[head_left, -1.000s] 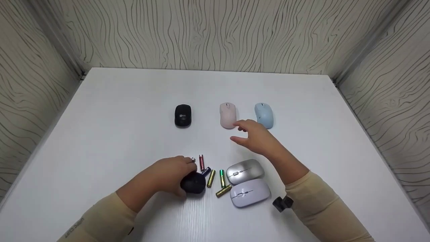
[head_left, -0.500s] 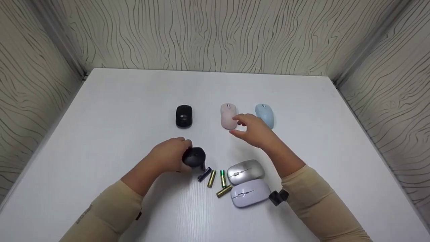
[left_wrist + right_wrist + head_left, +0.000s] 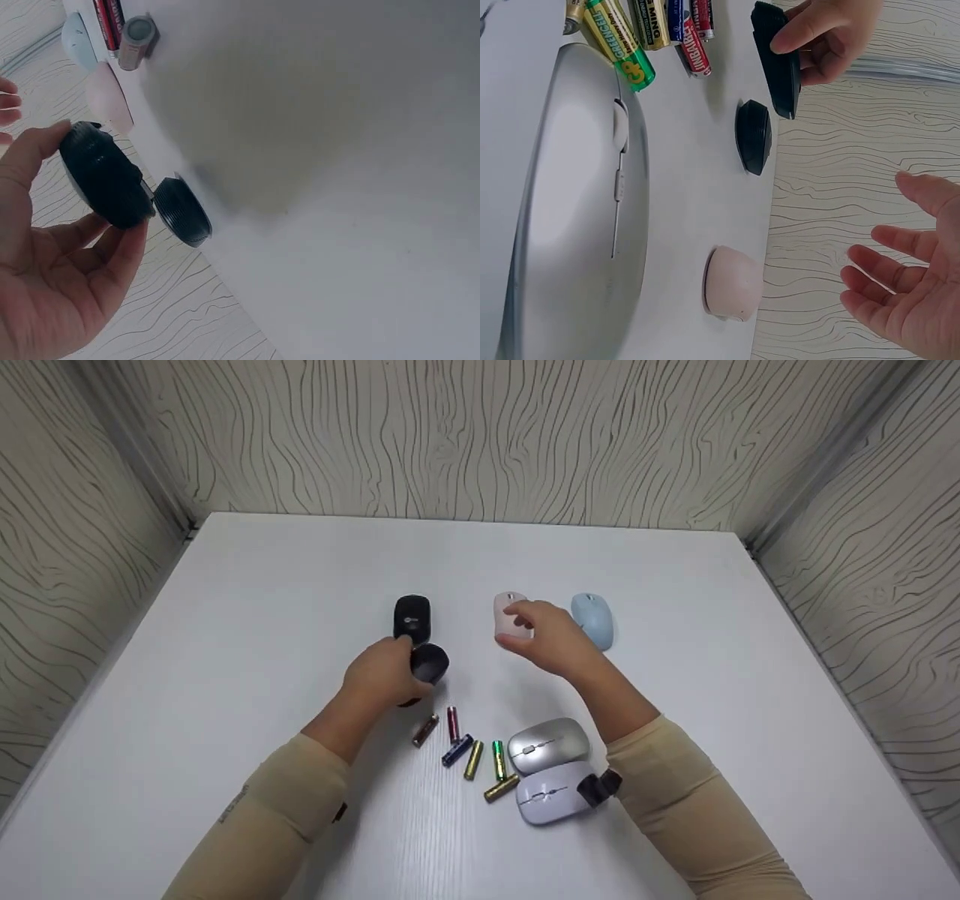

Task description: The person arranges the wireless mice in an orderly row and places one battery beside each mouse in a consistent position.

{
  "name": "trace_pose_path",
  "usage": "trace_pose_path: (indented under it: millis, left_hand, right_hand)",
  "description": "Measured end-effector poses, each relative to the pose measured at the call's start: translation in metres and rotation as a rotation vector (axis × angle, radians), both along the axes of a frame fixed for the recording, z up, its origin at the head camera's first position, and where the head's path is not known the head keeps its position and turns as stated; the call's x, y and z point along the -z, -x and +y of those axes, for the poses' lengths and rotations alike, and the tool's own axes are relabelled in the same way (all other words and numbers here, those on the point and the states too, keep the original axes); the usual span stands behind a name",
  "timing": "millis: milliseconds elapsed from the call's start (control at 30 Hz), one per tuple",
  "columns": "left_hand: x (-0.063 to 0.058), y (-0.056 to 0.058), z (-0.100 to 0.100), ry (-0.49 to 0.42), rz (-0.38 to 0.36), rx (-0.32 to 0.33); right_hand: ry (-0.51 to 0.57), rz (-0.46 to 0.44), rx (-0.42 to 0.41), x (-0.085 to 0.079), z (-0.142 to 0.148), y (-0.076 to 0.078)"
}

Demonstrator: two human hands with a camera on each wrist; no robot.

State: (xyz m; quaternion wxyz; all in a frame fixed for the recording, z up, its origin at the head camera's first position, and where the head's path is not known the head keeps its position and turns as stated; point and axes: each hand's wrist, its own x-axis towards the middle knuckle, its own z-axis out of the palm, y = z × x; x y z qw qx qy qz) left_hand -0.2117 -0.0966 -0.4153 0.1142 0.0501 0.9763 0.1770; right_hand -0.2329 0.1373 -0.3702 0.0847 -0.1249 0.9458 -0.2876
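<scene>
My left hand (image 3: 379, 675) grips a black mouse (image 3: 430, 663) by its sides, thumb on one edge and fingers on the other. The left wrist view shows this mouse held off the table. Just beyond it a second black mouse (image 3: 412, 613) lies on the table. Over the pink mouse (image 3: 504, 619) hovers my right hand (image 3: 553, 641), fingers spread with nothing between them, partly hiding that mouse in the head view. The right wrist view shows the right hand (image 3: 915, 277) apart from the pink mouse (image 3: 733, 283). A light blue mouse (image 3: 593, 620) lies right of the right hand.
Several loose batteries, among them a blue one (image 3: 457, 751) and a green one (image 3: 499, 760), lie nearer me. A silver mouse (image 3: 551, 744) and a white mouse (image 3: 551, 799) sit side by side at right. Patterned panels (image 3: 480, 442) enclose the white table.
My left hand has lifted the black mouse and carried it forward toward the other black mouse, uncovering a brown battery. My right hand has moved slightly forward and left over the pink mouse.
</scene>
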Motion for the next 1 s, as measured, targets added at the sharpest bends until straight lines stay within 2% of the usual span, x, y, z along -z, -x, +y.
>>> trace_pose_path:
  millis: [267, 567, 1000]
  left_hand:
    - [0.007, 0.008, 0.005, 0.041, -0.006, -0.091]
    - [0.017, 0.012, 0.009, 0.08, -0.026, -0.134]
    - [0.024, 0.015, 0.01, 0.091, -0.053, -0.176]
  right_hand:
    - [-0.001, -0.003, -0.002, 0.001, -0.007, 0.005]
    - [-0.02, 0.012, -0.037, 0.006, -0.013, 0.01]
    - [-0.051, -0.016, -0.028, 0.015, -0.017, 0.011]
